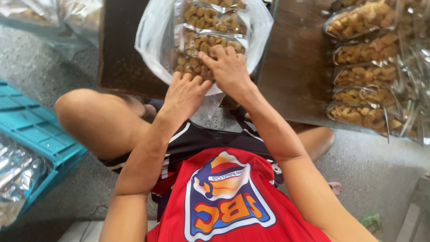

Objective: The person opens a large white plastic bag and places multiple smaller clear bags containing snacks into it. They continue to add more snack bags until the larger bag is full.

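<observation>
Left hand [187,92] and right hand [229,67] side by side, fingers curled, gripping a clear snack packet [204,56] inside a large plastic bag [152,40], five filled packets [365,76] on the table [295,67] right of the hands

The left hand's [186,92] fingertips vanish under the near snack packet [208,56], so its grip cannot be told. The large clear bag [154,40] and its upper packets are cut by the top edge. The foil bags [15,172] run off left.
</observation>
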